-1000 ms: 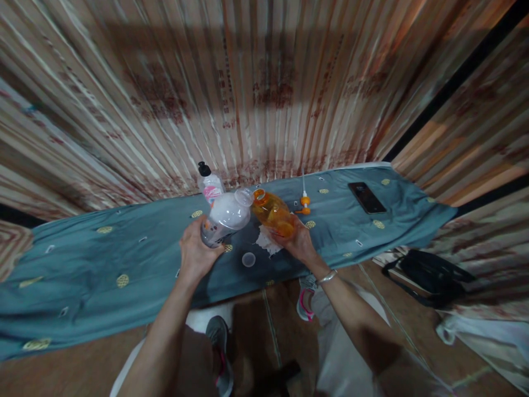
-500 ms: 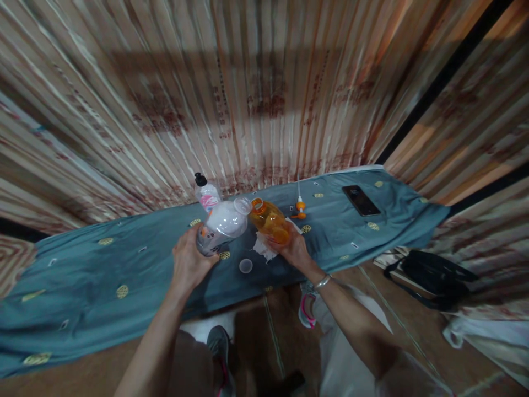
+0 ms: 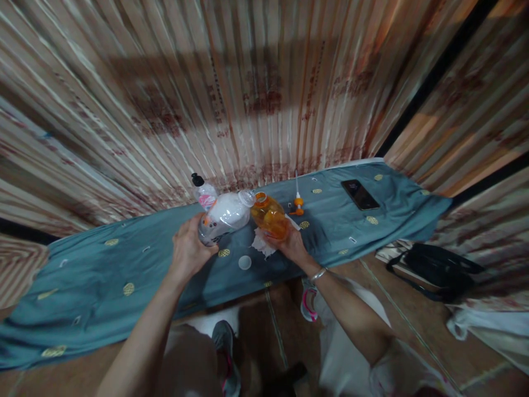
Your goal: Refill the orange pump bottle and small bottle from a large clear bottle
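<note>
My left hand (image 3: 190,245) is wrapped round a clear plastic bottle (image 3: 227,214), tilted with its neck to the right. In my right hand (image 3: 291,241) is an orange see-through bottle (image 3: 268,214), its open mouth close to the clear bottle's neck; whether the two touch I cannot tell. Beneath the orange bottle lies a crumpled white tissue (image 3: 261,245). A small round translucent cap (image 3: 244,262) rests on the cloth in front. To the right lies an orange pump top (image 3: 298,206) with a long white tube. Behind the clear bottle stands another bottle (image 3: 203,192) with a black cap.
Teal patterned cloth (image 3: 157,275) covers the long table. A phone (image 3: 360,194) lies at its right. Striped curtains (image 3: 264,99) hang close behind. On the floor at the right is a black bag (image 3: 438,270).
The clear bottle has tipped further toward level, its neck nearer the orange bottle's mouth. The orange bottle has shifted slightly, still in my right hand. The whole view has moved a little.
</note>
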Demonstrator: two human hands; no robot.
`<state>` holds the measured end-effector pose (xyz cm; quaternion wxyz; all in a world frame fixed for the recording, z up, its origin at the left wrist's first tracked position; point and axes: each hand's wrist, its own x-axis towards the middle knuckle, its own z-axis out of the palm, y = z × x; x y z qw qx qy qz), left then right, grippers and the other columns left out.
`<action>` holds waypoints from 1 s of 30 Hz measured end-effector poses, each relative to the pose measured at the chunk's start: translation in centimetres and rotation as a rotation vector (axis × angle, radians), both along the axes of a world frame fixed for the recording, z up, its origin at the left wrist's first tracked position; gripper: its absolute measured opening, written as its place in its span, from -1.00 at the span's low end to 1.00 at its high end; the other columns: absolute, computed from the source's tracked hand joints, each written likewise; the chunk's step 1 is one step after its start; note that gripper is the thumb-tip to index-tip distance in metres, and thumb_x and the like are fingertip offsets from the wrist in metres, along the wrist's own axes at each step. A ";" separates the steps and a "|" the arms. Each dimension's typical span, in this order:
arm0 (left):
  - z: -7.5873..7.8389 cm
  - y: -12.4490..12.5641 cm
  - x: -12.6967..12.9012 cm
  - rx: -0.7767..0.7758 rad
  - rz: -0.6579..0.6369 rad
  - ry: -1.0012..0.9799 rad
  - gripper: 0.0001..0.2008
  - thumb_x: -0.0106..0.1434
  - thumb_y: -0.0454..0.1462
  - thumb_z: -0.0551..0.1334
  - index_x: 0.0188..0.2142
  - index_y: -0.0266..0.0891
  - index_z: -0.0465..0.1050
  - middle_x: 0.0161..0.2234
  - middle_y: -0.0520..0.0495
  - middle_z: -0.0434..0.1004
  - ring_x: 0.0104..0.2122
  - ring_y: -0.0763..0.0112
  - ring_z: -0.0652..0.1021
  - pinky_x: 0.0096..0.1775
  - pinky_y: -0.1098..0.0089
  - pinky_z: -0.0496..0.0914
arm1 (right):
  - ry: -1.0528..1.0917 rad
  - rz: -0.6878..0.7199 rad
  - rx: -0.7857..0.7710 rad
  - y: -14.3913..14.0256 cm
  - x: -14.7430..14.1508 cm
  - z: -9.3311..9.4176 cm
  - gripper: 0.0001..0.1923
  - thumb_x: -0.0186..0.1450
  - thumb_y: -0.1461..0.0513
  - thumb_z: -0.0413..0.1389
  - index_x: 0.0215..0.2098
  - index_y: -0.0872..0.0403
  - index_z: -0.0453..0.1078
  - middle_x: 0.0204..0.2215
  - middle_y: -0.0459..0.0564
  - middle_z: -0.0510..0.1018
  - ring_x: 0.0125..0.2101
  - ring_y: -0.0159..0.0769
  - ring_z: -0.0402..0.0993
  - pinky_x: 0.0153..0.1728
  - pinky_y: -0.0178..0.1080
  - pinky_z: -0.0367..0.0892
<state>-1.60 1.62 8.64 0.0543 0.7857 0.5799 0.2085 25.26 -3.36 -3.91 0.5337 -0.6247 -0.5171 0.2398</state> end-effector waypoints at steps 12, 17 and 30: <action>0.3 1.8 -0.4 -0.006 -0.032 0.010 -0.19 -0.06 -0.18 0.32 0.23 -0.27 0.26 0.12 -0.32 0.54 0.14 -0.21 0.52 0.16 -0.07 0.41 | -0.023 -0.016 -0.018 0.9 0.0 0.9 -0.35 0.06 0.05 0.39 0.07 0.01 0.40 -0.09 0.04 0.68 -0.06 0.03 0.65 0.02 0.09 0.53; 0.7 1.9 -0.4 -0.022 -0.040 0.034 -0.15 -0.06 -0.18 0.32 0.26 -0.26 0.25 0.15 -0.31 0.52 0.15 -0.23 0.51 0.16 -0.08 0.40 | -0.054 -0.031 -0.032 0.6 0.0 1.2 -0.32 0.06 0.03 0.40 0.09 0.08 0.40 -0.10 0.11 0.67 -0.06 0.05 0.65 0.00 0.04 0.55; 1.7 2.0 -0.5 -0.009 -0.065 0.098 -0.13 -0.08 -0.24 0.37 0.27 -0.26 0.24 0.15 -0.35 0.51 0.15 -0.23 0.52 0.15 -0.11 0.41 | -0.050 -0.066 0.015 0.4 -0.6 1.5 -0.37 0.09 -0.05 0.38 0.04 0.01 0.41 -0.10 0.07 0.69 -0.06 0.02 0.66 -0.01 0.05 0.57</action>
